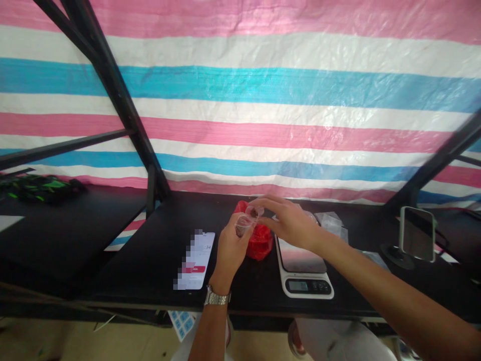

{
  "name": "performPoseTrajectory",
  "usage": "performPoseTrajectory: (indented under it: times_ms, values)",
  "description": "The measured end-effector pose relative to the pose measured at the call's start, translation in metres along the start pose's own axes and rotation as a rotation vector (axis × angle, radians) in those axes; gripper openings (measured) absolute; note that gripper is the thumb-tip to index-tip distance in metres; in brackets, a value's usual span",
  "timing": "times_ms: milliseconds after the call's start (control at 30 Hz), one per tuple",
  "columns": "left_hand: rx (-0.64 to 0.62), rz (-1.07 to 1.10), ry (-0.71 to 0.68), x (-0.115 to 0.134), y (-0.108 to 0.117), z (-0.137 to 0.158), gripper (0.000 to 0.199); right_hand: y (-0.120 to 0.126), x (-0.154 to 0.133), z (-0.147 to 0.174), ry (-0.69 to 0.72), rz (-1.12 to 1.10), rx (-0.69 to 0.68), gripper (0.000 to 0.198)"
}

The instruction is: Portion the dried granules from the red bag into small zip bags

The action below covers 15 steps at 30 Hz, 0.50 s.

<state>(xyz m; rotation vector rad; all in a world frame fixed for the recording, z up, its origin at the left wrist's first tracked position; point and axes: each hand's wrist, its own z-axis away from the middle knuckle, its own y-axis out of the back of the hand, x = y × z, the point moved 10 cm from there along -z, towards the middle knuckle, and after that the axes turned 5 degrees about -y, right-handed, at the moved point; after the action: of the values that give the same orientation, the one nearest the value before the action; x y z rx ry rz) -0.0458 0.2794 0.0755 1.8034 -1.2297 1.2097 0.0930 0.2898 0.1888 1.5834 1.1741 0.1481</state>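
My left hand (233,244) is closed around a small clear plastic piece (243,223), rounded at its rim; bag or cup, I cannot tell. Just above it, my right hand (291,220) pinches another clear, round-edged piece (255,210) with something small and brown in it. The two pieces meet or overlap. Beneath and behind both hands sits a crumpled red plastic bag (260,244), partly hidden. To its right, a white kitchen scale (305,281) with a metal top lies under my right wrist; its display is lit but too small to read.
A phone (195,268) with a lit screen lies left of my hands. Clear plastic bags (332,224) lie behind the scale. Further right, another phone (417,234) leans on a round stand. Black metal frame bars (124,105) rise at both sides before a striped sheet (263,85).
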Motion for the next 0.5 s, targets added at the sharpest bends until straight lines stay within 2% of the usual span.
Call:
performPoseTrajectory:
  times_ms: [133, 267, 400, 500]
  values:
    - [-0.051, -0.041, -0.002, 0.005, -0.005, 0.000, 0.021, -0.012, -0.016, 0.005, 0.163, 0.190, -0.033, 0.039]
    - [-0.062, -0.026, 0.027, 0.003, -0.007, 0.001, 0.022, -0.022, -0.025, 0.008, 0.264, 0.410, -0.058, 0.045]
    - [-0.038, 0.040, 0.054, 0.000, -0.005, 0.001, 0.027, -0.024, -0.034, 0.009, 0.328, 0.447, -0.058, 0.044]
    - [-0.032, 0.069, 0.065, -0.002, -0.004, -0.001, 0.027, -0.021, -0.029, 0.007, 0.283, 0.423, -0.019, 0.043]
